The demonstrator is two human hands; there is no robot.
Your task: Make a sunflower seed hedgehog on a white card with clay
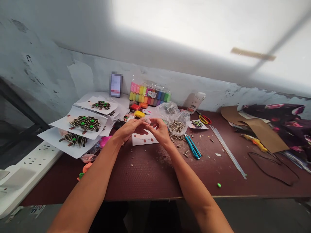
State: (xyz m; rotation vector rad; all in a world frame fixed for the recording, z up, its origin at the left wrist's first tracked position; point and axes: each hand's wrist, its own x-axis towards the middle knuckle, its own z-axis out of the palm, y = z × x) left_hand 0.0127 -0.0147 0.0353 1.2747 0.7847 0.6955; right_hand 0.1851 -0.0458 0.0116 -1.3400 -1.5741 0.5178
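My left hand and my right hand meet over the middle of the table, fingertips bent together. Between them shows a small pale pink lump, perhaps modelling clay; my fingers partly hide it. Under my hands lies a white sheet bearing a flat peach shape with brown dabs, partly covered by my fingers. Just behind are a yellow clay block and a red one. Right of my right hand, a clear plastic bag holds striped sunflower seeds, with more spilled beside it.
Stacked sheets with seed-covered hedgehogs lie left, near a white power strip. A phone, colourful clay packs and white bottle stand behind. Rightward lie teal pliers, scissors, glue sticks and a glue gun.
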